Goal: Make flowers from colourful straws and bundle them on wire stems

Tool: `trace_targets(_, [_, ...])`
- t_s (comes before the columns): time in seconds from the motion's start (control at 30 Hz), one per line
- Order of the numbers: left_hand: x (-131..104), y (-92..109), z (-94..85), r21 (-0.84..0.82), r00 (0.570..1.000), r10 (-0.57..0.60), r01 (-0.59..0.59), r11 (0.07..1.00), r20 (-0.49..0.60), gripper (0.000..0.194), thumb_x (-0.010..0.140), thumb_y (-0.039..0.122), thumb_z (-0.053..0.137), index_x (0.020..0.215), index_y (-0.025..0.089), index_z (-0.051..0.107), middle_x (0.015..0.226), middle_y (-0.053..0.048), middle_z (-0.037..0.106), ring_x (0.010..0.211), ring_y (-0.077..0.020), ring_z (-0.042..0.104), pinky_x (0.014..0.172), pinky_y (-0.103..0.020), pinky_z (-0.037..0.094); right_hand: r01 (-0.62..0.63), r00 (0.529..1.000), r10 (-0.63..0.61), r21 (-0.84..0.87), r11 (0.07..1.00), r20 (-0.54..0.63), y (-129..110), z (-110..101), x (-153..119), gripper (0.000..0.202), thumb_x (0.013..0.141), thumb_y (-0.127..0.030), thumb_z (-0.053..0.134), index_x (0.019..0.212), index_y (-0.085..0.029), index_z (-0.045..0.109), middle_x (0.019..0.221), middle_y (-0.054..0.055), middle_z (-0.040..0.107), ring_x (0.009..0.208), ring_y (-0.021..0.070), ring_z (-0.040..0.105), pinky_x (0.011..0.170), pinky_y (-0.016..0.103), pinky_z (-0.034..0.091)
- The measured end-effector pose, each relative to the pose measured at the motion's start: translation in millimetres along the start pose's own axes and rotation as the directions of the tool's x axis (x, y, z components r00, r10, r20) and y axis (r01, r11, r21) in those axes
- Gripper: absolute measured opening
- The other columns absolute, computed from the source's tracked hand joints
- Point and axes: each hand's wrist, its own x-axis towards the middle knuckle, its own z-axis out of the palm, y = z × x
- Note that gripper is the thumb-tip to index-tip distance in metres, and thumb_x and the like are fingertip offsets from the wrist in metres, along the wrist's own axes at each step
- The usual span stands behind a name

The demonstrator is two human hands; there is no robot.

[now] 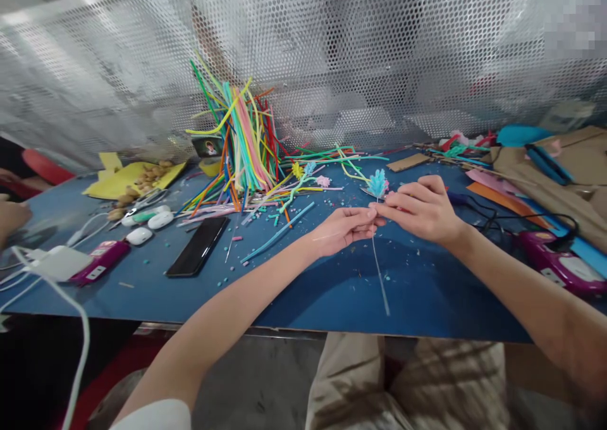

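Note:
A light-blue fuzzy pipe-cleaner flower (pixel 377 183) stands upright above my fingertips, over the front part of the table. Its thin pale stem (pixel 380 284) hangs below my fingers toward the table's front edge. My left hand (pixel 342 230) is closed, thumb and fingers pinching the stem just beneath the flower. From the other side my right hand (pixel 423 210) meets it with bent fingers, gripping the same spot. The exact fingertip contact is partly hidden.
Upright pipe cleaners (pixel 246 139) crowd the back by the perforated metal screen (pixel 355 57). Small finished flowers (pixel 310 169) and scraps lie before them. A black phone (pixel 198 248), purple power strips (pixel 102 260), cables and cardboard (pixel 569 177) flank my arms. Another person's hand (pixel 14 218) is far left.

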Motion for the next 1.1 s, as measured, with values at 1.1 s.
trace_targets(1.1, [-6, 17, -3.9, 0.312, 0.882, 0.460, -0.412, 0.856, -0.097, 0.038, 0.078, 0.041, 0.082, 0.105, 0.018, 0.068, 0.097, -0.005, 0.073, 0.083, -0.0160, 0.074, 0.083, -0.035, 0.063, -0.543, 0.483, 0.802, 0.839, -0.041, 0.352, -40, 24, 22, 0.021, 0.083, -0.044, 0.076, 0.093, -0.025, 0.077, 0.098, 0.004, 0.077, 0.088, 0.0199, 0.070, 0.084, 0.038, 0.057])
